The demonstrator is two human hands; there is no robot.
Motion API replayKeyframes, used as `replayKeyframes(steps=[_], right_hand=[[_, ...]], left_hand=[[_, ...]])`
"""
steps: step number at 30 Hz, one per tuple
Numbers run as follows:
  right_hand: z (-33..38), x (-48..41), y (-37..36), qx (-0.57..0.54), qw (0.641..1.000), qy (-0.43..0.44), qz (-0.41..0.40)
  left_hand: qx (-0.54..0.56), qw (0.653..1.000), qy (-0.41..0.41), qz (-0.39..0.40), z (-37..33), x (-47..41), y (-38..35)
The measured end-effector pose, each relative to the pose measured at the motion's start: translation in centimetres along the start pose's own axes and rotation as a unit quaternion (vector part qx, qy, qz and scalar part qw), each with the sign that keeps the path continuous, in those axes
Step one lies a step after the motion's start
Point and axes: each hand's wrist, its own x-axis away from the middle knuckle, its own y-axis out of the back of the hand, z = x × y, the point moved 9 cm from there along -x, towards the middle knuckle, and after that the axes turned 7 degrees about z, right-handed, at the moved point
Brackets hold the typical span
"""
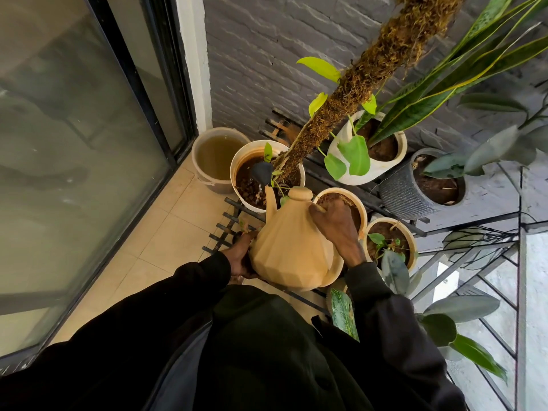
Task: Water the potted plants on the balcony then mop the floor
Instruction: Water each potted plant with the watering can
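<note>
We hold the can (pixel 292 247), a tan, faceted, kettle-shaped one with a lid, tipped forward over the near-left end of the rack (pixel 221 229), its spout (pixel 270 198) reaching over the rim of the white pot (pixel 237 161) that carries the moss pole (pixel 364 72). A thin stream of water seems to fall from the spout onto the dark, wet-looking soil there, so we judge the watering is under way on this pot. The small tan pot (pixel 360 204) just right of the can, the next one (pixel 412 235) at the rack's near-right end, the white pot with the tall striped leaves (pixel 398 143) and the grey pot (pixel 400 194) behind them show soil whose wetness we cannot tell; we take most of them as still to be watered. A bucket (pixel 197 152) of murky water stands on the floor (pixel 166 229) in the corner by the glass door (pixel 74 143). No mop is in view and the tiles look dry, so the mopping is all ahead of us.

Our right hand (pixel 338 226) comes over the top, fingers closed around the handle behind the lid, wrist bent to tilt the can. Our left hand (pixel 240 258) cups the can's lower left side from beneath, fingers curled against it and partly hidden, bearing the weight. Both black sleeves (pixel 178 292) reach forward from the bottom of the view
</note>
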Motion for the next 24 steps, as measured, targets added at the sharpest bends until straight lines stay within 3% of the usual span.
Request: replayKeyframes(steps=[10, 24], right_hand=[[-2.8, 1.3, -0.2, -0.065, 0.996, -0.011, -0.061], [-5.6, 3.6, -0.6, -0.112, 0.987, 0.056, -0.100]], left_hand=[[0.009, 1.000, -0.016, -0.010, -0.5, -0.8, 0.2], [0.009, 0.996, -0.074, -0.050, -1.6, -0.8, 0.7]])
